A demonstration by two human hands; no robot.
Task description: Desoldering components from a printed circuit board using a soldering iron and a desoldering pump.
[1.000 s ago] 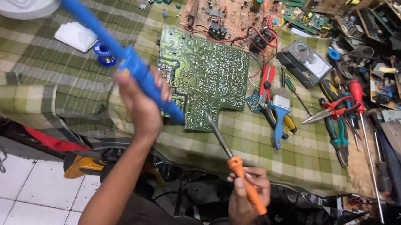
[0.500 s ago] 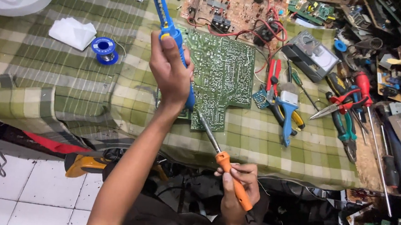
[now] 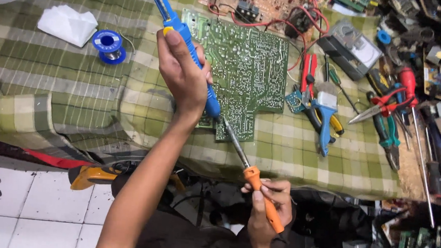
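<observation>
Two tools in use. Our left hand (image 3: 182, 78) is clamped round a blue desoldering pump (image 3: 187, 40), its tip down at the lower edge of the green circuit board (image 3: 246, 72) on the bench (image 3: 54, 88). Our right hand (image 3: 266, 211) grips an orange-handled soldering iron (image 3: 262, 198); its tip meets the pump's nozzle.

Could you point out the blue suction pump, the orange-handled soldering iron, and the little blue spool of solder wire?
blue suction pump (image 3: 203, 79): head view, on its blue barrel beside the left hand.
orange-handled soldering iron (image 3: 252, 176): head view, top of its orange handle.
blue spool of solder wire (image 3: 109, 45): head view, on the spool's upper flange.
</observation>
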